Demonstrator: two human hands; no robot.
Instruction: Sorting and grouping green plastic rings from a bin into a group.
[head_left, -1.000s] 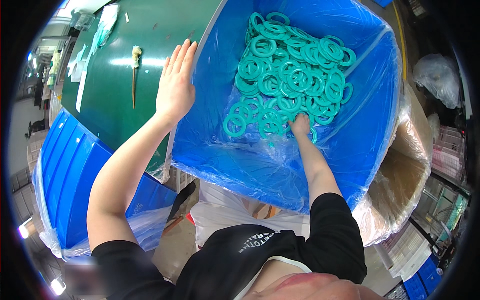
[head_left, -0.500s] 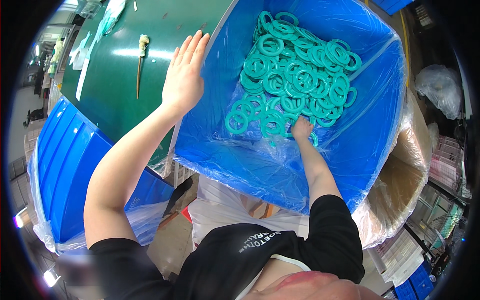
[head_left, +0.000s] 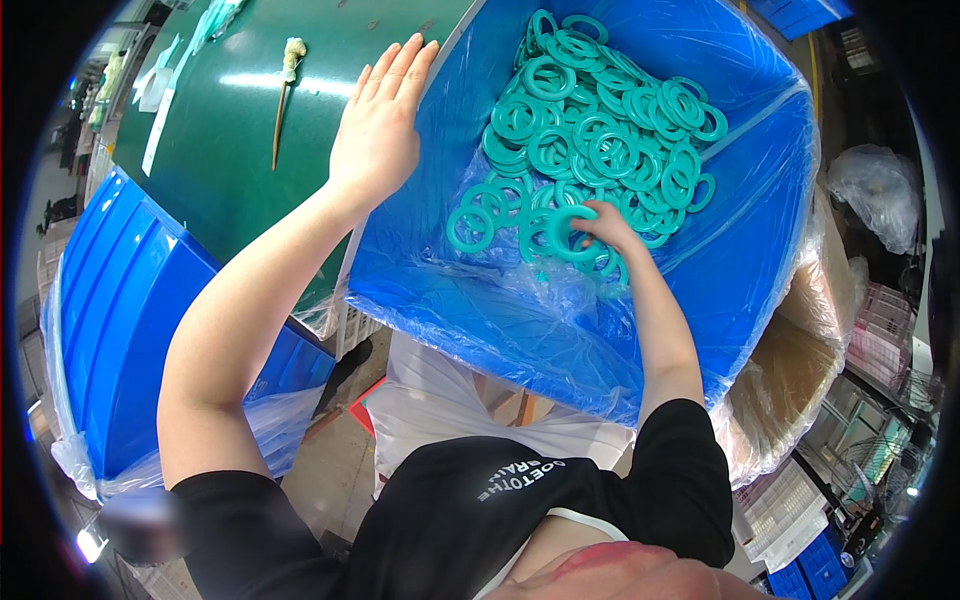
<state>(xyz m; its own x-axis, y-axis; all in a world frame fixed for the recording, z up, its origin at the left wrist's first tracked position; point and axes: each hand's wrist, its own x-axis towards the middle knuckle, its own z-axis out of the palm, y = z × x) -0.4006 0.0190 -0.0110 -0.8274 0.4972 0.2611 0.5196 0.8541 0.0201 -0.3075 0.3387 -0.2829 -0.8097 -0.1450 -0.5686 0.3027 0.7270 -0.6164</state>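
Note:
Inside the blue bin [head_left: 440,230], lined with clear plastic film, lies a heap of teal rings [head_left: 612,152]. My right hand [head_left: 607,226] reaches into the bin and grips one teal ring [head_left: 573,253] by its edge, at the near side of the heap. That ring is tilted up above the others. My left hand [head_left: 380,130] lies flat with fingers stretched out, on the green tabletop beside the bin's left rim. It holds nothing.
On the green table [head_left: 225,195] lies a thin brown stick [head_left: 281,112] with a pale wrapped tip. A second blue bin [head_left: 140,320] stands to the left. A film-lined carton [head_left: 785,370] and a clear plastic bag [head_left: 875,195] are on the right.
My right hand has come up slightly from the near edge of the heap and now has a ring in its fingers. My left hand stays flat on the table.

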